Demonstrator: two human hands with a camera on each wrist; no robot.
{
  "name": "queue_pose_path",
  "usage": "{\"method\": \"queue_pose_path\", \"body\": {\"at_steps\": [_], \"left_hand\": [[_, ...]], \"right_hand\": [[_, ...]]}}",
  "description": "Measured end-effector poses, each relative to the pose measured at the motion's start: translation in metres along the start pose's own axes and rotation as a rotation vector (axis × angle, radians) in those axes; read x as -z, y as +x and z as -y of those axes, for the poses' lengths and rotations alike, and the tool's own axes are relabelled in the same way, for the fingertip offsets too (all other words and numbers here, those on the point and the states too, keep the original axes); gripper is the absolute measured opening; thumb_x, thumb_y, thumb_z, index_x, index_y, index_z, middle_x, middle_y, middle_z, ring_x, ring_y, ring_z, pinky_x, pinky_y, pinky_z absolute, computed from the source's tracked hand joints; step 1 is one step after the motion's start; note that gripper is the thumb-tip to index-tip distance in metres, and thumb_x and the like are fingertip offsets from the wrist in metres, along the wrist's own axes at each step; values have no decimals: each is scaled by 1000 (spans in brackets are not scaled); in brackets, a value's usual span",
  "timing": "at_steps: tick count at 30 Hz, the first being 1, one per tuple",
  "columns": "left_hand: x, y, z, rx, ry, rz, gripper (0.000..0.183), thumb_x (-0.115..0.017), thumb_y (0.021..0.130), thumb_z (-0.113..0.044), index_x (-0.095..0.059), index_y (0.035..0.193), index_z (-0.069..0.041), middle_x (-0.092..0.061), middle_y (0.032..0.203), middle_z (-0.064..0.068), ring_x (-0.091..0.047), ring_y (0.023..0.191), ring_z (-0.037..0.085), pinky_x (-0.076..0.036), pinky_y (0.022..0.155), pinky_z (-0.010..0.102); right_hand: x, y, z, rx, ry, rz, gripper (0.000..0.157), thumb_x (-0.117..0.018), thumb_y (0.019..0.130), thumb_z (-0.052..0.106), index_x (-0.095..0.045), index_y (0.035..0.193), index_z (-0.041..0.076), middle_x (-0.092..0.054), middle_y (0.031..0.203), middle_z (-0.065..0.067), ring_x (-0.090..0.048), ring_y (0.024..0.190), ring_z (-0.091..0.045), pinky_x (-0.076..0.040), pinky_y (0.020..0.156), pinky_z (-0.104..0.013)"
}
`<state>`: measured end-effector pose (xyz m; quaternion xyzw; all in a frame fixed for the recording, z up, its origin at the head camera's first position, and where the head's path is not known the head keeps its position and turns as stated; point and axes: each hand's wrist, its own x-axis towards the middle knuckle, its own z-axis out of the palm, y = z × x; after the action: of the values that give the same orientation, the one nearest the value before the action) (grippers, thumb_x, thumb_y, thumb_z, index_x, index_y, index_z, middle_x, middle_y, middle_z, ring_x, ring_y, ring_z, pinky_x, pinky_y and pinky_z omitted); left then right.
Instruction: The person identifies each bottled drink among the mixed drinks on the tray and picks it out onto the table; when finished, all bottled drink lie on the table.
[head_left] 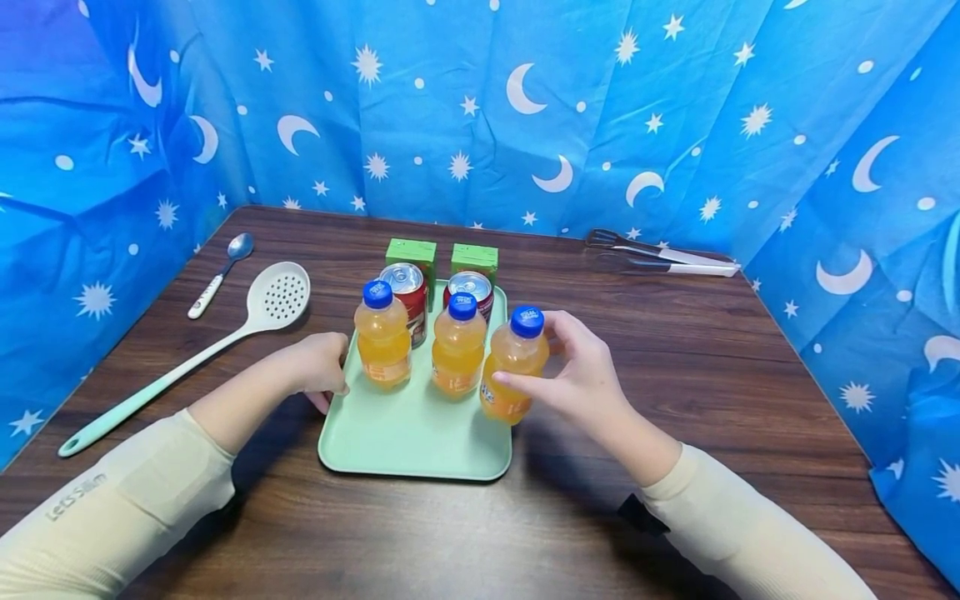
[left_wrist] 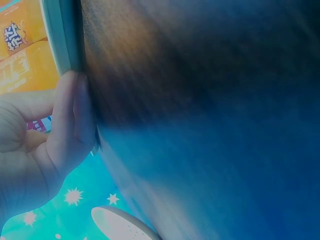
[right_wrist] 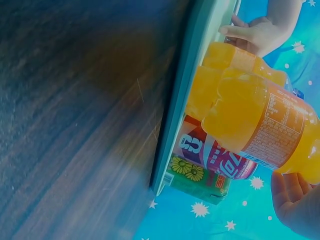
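My right hand (head_left: 581, 371) holds an orange soda bottle (head_left: 516, 362) with a blue cap between thumb and fingers, over the right edge of the light green tray (head_left: 412, 442). In the right wrist view that bottle (right_wrist: 260, 117) leans across the tray's side. With my left hand (head_left: 318, 367) I pinch the tray's left rim; the left wrist view shows fingers (left_wrist: 64, 107) at the rim (left_wrist: 62, 37). Two more orange soda bottles, one at left (head_left: 384, 342) and one in the middle (head_left: 457, 350), stand upright on the tray.
Behind the bottles stand two red cans, left (head_left: 405, 287) and right (head_left: 470, 287), then two green cartons, left (head_left: 411, 250) and right (head_left: 475, 257). A slotted skimmer (head_left: 277, 296) and a spoon (head_left: 225, 271) lie left. Tongs (head_left: 667, 258) lie back right. A blue curtain (head_left: 465, 108) surrounds the table.
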<state>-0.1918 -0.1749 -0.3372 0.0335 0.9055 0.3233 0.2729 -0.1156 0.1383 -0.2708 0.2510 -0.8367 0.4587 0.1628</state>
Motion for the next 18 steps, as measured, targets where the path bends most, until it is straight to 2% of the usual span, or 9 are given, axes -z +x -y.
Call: {"method": "queue_pose_path", "body": {"at_steps": [5, 12, 18], "left_hand": [[0, 0, 1, 10, -18, -2, 31, -63, 75, 12, -45, 100, 8, -53, 87, 20, -64, 58, 25, -60, 52, 34], [0, 0, 1, 2, -19, -14, 31, -64, 74, 11, -44, 98, 8, -52, 86, 20, -64, 57, 24, -60, 51, 34], [0, 1, 1, 18, -32, -6, 33, -64, 75, 11, -44, 101, 8, -51, 86, 21, -64, 58, 24, -60, 52, 34]], "right_hand": [[0, 1, -3, -23, -8, -4, 51, -85, 64, 0, -58, 106, -3, -62, 97, -10, -59, 90, -17, -57, 75, -34], [4, 4, -6, -1, 0, -18, 51, -84, 64, 0, -58, 107, -4, -62, 96, -11, -59, 90, -19, -57, 75, -34], [7, 5, -6, -65, -10, -18, 49, -83, 67, 4, -57, 108, -2, -61, 98, -8, -58, 91, -15, -57, 76, -36]]}}
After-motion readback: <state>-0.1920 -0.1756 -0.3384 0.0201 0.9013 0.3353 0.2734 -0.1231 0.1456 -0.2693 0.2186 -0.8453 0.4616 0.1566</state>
